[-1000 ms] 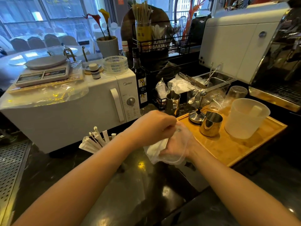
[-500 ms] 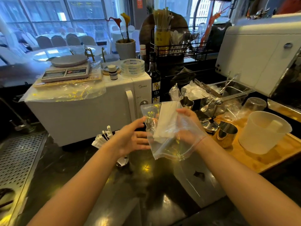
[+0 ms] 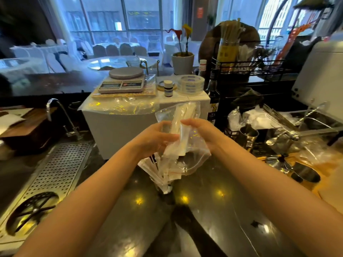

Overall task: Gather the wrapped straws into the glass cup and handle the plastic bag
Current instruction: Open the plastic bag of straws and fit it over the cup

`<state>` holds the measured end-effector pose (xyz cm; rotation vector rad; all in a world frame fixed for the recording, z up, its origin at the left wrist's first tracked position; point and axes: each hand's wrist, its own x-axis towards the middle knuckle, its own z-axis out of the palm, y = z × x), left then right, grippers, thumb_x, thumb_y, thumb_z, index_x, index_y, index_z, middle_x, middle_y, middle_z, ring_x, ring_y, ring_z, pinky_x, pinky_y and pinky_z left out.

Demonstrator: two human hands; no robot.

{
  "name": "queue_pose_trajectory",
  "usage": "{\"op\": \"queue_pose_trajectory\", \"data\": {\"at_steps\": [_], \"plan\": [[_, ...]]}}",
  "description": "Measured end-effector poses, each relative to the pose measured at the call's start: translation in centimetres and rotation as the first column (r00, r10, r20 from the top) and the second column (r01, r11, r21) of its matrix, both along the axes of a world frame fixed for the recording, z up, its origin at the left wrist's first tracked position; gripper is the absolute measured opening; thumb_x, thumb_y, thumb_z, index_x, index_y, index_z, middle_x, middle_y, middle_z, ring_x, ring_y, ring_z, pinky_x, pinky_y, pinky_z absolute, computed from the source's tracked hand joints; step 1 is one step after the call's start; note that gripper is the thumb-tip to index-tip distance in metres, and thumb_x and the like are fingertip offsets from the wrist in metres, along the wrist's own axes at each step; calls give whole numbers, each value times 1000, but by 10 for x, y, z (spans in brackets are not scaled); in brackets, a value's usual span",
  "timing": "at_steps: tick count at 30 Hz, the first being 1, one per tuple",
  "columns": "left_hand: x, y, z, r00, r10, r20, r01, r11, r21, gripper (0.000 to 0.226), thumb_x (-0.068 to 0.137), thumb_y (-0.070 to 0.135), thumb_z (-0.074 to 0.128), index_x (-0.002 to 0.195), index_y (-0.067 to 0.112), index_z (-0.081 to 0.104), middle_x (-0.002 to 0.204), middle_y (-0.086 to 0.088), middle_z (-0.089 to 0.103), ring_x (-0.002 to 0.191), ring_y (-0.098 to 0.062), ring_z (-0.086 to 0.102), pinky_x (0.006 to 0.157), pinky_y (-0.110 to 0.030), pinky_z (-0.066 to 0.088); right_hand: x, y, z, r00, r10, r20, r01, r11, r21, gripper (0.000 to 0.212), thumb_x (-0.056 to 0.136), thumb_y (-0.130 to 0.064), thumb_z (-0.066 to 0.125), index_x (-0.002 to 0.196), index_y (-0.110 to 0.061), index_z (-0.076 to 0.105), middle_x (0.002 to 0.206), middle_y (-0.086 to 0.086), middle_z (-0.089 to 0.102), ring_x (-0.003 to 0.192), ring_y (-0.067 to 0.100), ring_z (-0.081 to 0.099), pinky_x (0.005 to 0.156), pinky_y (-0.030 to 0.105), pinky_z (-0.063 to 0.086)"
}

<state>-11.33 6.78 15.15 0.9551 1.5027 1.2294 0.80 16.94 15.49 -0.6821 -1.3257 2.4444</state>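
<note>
1. While both hands grip it above the dark desk [image 3: 213, 210], the plastic bag [image 3: 193, 151] hangs clear and crinkled, with a flat white paper-like piece showing through its upper part.
2. Its left side is pinched in the left hand [image 3: 157, 138], and the right hand [image 3: 202, 130] clasps its top edge and right side.
3. Just beneath the bag, the glass cup [image 3: 163, 184] stands on the desk, filled with white wrapped straws [image 3: 154, 166] that fan out to the left.
4. Behind the bag sits a white microwave [image 3: 118, 127] carrying a scale [image 3: 122, 82].
5. Further right, a steel pitcher [image 3: 247, 136] stands near a wooden tray [image 3: 330, 167].
</note>
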Motion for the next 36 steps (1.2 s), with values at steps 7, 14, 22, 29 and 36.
{"op": "queue_pose_trajectory", "data": {"at_steps": [7, 14, 22, 29, 36], "plan": [[-25, -5, -9, 983, 69, -168, -55, 995, 88, 44, 78, -4, 60, 110, 25, 53, 92, 0, 66, 74, -4, 69, 57, -17, 57, -36, 6, -10, 999, -19, -31, 30, 916, 401, 49, 87, 0, 51, 132, -15, 39, 113, 7, 60, 97, 19, 62, 66, 28, 59], [-32, -7, -39, 940, 219, -260, -163, 961, 222, 52, 78, -3, 62, 114, 29, 44, 93, 7, 64, 77, 1, 66, 63, -10, 54, -53, 7, -33, 998, 8, -57, 24, 838, 544, 46, 87, -4, 53, 124, -29, 40, 106, -9, 55, 95, 8, 58, 70, 25, 57], [-36, -11, -55, 927, 271, -260, -217, 951, 218, 50, 79, -4, 60, 100, 39, 47, 95, 11, 63, 85, 4, 60, 64, -7, 52, -54, 7, -46, 997, 79, -5, -57, 763, 644, 48, 88, -9, 55, 122, -40, 42, 112, -7, 55, 102, 6, 55, 75, 22, 52], [-39, -15, -47, 930, 265, -255, -225, 958, 176, 43, 83, 5, 59, 120, 25, 48, 107, -5, 65, 99, -19, 63, 84, -32, 52, -53, 12, -46, 997, 82, -14, -55, 770, 636, 48, 87, -13, 58, 125, -37, 42, 105, -9, 61, 100, 4, 59, 79, 22, 52], [-39, -18, -31, 911, 325, -253, -282, 940, 190, 27, 89, 7, 50, 113, 14, 58, 103, -7, 65, 89, -16, 64, 74, -20, 54, -48, 14, -39, 997, 62, -48, -19, 791, 612, 45, 87, -8, 56, 127, -25, 44, 102, -6, 63, 97, 4, 60, 70, 9, 53]]}}
